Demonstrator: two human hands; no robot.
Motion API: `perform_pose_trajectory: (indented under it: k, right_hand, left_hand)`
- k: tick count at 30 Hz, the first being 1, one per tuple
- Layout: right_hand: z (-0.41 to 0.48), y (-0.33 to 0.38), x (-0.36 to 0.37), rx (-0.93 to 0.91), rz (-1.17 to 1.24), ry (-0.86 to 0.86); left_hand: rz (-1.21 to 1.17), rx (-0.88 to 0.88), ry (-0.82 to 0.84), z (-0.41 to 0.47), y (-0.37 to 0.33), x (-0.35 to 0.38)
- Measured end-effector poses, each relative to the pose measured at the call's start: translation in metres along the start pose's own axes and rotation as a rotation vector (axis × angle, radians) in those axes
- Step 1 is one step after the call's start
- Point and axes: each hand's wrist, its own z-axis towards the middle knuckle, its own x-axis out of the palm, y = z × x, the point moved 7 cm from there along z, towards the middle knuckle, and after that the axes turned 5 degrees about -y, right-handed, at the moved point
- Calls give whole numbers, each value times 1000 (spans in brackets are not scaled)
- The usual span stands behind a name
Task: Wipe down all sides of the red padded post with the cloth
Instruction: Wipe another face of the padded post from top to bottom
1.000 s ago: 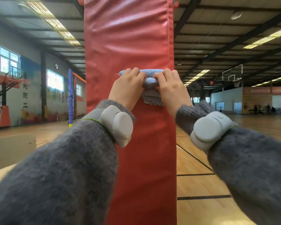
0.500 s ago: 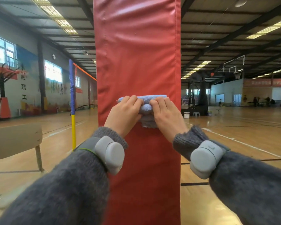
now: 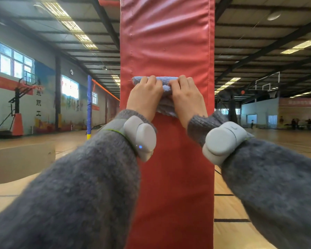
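The red padded post (image 3: 167, 42) fills the middle of the view from top to bottom, its near face towards me. A folded blue cloth (image 3: 166, 88) lies bunched against that face at about chest height. My left hand (image 3: 144, 97) grips the cloth's left half with fingers curled over its top edge. My right hand (image 3: 187, 97) grips the right half the same way, right beside the left. Both press the cloth onto the padding. Most of the cloth is hidden under my hands.
A wooden gym floor (image 3: 241, 209) spreads around the post. A pale bench or table (image 3: 20, 160) stands at the left. A blue and yellow pole (image 3: 89, 105) and a basketball stand (image 3: 18, 108) are farther left. Distant people sit at the far right (image 3: 294, 122).
Both hands with the cloth slid down the post's face, then back up a little. The view shifted, so the post now sits more centred.
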Motion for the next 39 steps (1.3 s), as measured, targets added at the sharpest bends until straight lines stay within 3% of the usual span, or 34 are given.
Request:
perform_pose_trajectory:
  k: [5, 12, 20, 27, 30, 34, 39]
  right_hand:
    - [-27, 5, -3, -53, 21, -106]
    - [-62, 27, -13, -105, 109, -39]
    - [-71, 49, -19, -390, 55, -44]
    - [0, 47, -1, -179, 30, -99]
    - [14, 49, 7, -106, 67, -65]
    - [-5, 54, 3, -177, 58, -180]
    - [-32, 67, -1, -194, 86, -119]
  left_hand:
    - [-80, -30, 1, -23, -6, -1]
    - [-59, -6, 65, -62, -13, -14]
    - [38, 72, 108, -82, -21, -26]
    - [176, 24, 76, -28, 20, -13]
    - [124, 22, 63, -24, 35, -5]
    - [84, 15, 49, -51, 31, -5]
    - [80, 5, 137, -81, 25, -12]
